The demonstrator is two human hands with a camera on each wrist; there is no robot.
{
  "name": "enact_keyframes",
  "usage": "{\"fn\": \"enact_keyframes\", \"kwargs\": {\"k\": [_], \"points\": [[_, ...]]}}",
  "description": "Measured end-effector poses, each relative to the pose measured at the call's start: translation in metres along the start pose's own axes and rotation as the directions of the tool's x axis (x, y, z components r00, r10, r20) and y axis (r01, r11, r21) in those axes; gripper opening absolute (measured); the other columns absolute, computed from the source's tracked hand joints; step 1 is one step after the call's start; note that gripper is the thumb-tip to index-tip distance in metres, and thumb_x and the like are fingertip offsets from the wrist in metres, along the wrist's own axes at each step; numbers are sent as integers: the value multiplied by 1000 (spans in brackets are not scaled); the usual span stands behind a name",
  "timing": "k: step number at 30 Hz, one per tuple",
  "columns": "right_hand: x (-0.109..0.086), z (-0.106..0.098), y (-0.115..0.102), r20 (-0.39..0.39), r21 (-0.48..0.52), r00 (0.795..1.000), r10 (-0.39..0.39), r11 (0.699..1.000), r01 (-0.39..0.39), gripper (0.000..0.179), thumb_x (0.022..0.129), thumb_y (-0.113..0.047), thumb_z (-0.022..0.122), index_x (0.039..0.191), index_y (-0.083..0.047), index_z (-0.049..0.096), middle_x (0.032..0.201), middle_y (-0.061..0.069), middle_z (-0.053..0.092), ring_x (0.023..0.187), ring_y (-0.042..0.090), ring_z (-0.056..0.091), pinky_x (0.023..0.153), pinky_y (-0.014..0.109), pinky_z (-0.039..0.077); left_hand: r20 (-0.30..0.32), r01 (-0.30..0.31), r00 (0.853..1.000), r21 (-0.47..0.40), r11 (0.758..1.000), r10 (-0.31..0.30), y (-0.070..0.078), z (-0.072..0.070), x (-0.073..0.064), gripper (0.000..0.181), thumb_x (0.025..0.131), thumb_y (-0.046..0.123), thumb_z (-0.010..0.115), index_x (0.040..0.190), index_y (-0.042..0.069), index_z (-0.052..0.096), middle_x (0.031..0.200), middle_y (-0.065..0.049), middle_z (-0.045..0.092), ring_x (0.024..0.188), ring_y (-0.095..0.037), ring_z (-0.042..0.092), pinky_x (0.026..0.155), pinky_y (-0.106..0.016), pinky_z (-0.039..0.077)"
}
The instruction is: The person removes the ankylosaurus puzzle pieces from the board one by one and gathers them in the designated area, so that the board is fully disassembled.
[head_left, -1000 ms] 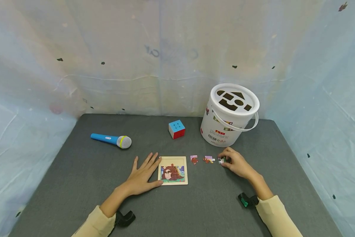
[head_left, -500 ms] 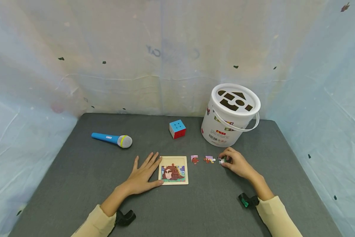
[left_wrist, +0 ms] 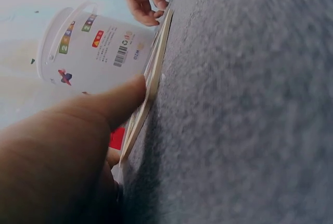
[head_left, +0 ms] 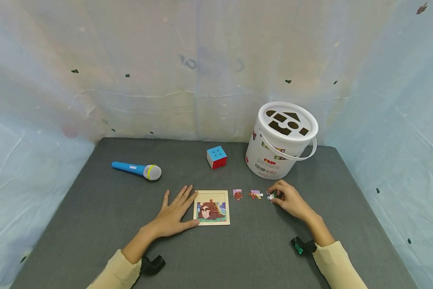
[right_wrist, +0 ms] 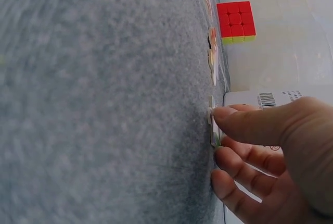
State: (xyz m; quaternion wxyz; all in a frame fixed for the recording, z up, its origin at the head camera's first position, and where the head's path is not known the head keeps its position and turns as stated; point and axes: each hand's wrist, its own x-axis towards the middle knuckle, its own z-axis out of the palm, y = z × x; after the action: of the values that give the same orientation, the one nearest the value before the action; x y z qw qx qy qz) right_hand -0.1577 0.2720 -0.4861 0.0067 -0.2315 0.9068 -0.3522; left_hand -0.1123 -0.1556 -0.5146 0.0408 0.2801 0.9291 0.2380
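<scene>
A square wooden puzzle board [head_left: 212,196] lies flat on the grey table, its lower part filled with a brown animal picture and its upper part bare wood. My left hand [head_left: 173,216] lies spread at the board's left edge, thumb on its lower left corner. To the right are two loose jigsaw pieces, one pink and brown [head_left: 237,195], the other with knobs at its sides [head_left: 255,194]. Beyond them, my right hand [head_left: 289,200] pinches a third, whitish and green jigsaw piece [head_left: 270,196], low at the tabletop. The right wrist view shows the thumb [right_wrist: 244,122] against it; fingers partly hide it.
A white bucket [head_left: 270,160] with shaped holes in its lid stands just behind my right hand. Farther back sits a puzzle cube [head_left: 216,157] with blue and red faces. A blue toy microphone [head_left: 136,170] lies at the back left. A pale sheet hangs behind the table [head_left: 158,257].
</scene>
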Motion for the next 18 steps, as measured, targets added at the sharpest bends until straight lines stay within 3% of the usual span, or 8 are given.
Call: {"fn": "enact_keyframes", "kwargs": {"k": [9,14,18], "points": [[1,0,-2,-2,-73,1000,3,997,-3,17,81,2,80,92,-7,71,95,5,57,77,20,52,64,28,44,7,-19,1000,-39,999,19,-2,0,-1,90,93,57,60,160,9,23,165,-18,11,152,-36,7,108,-71,-12],[8,3,-14,-69,-135,997,-38,990,28,14,81,-2,81,89,-8,71,93,2,58,83,22,55,71,36,46,13,-13,1000,-36,999,13,-3,-1,-1,91,92,58,61,160,11,23,165,-16,9,152,-34,6,109,-69,-12],[23,16,-35,-84,-18,990,-112,994,111,13,84,0,77,95,-3,71,98,5,61,90,25,60,76,45,51,13,-9,1000,-36,999,10,-3,-2,-2,90,93,58,61,160,12,23,166,-15,9,153,-33,6,110,-69,-13]]}}
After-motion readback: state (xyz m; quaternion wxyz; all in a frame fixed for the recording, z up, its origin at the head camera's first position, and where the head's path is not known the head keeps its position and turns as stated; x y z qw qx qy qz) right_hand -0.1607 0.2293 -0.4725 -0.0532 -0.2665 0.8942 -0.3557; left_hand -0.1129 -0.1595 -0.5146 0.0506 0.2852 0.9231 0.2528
